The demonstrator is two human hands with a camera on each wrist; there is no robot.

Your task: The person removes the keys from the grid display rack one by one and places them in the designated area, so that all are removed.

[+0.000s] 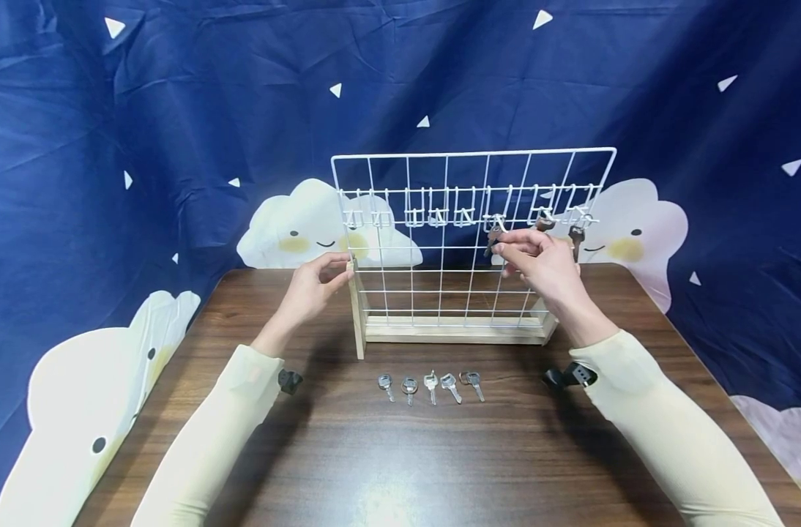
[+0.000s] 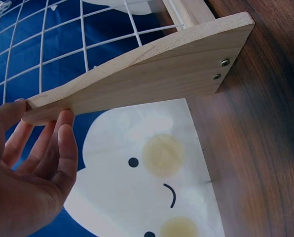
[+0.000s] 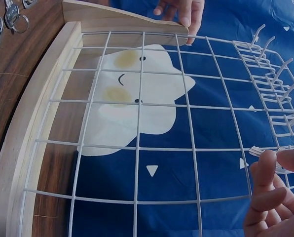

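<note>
My left hand (image 1: 310,287) grips the upper tip of the rack's wooden side support (image 2: 137,66), thumb on one face and fingers on the other. A white wire grid rack (image 1: 443,271) stands upright on the table, with a row of white hooks (image 1: 464,217) across it. At a hook right of the middle, my right hand (image 1: 550,272) pinches a key (image 1: 493,237) between thumb and fingers, its upper end right at the hook. In the right wrist view the fingers mostly hide this key. Beyond that hand, a dark key (image 1: 576,236) hangs from a hook at the right end.
Several silver keys (image 1: 430,383) lie in a row on the brown wooden table (image 1: 387,446), in front of the rack's wooden base bar (image 1: 453,334). Another dark key (image 1: 543,224) hangs just above the right hand. A blue cloth (image 1: 275,88) with clouds covers the background.
</note>
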